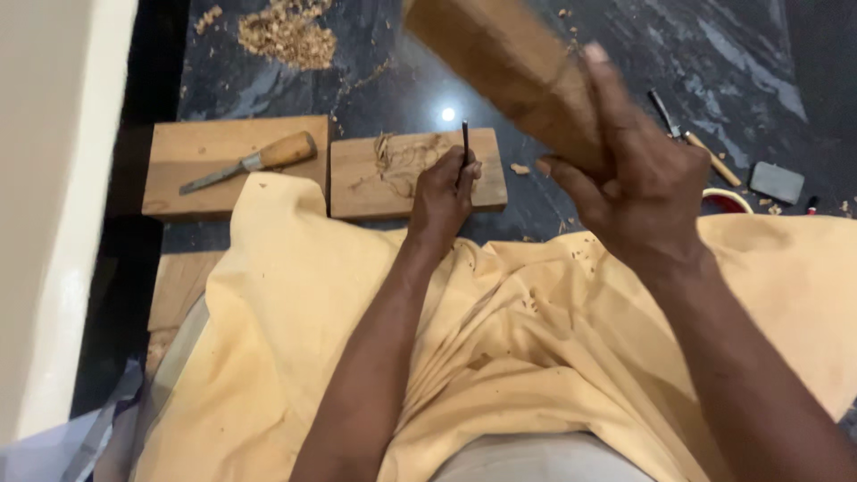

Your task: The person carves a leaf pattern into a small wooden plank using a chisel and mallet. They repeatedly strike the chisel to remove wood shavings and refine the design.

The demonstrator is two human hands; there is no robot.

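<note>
The left hand has its fingers curled tight around a thin dark metal chisel, which stands nearly upright with its tip down on a flat wooden board. The board is pale and rectangular, with rough carved grooves and curled shavings on its top, and it lies on the dark marbled floor just beyond the person's lap. The right hand is raised, its fingers and thumb wrapped firmly around the narrow end of a thick brown wooden mallet, blurred in the picture and angled up to the left. A second board lies just left of the first, with a wooden-handled chisel resting on it. A soft yellow cloth, flecked with chips, covers the lap. A pile of wood shavings sits farther off.
</note>
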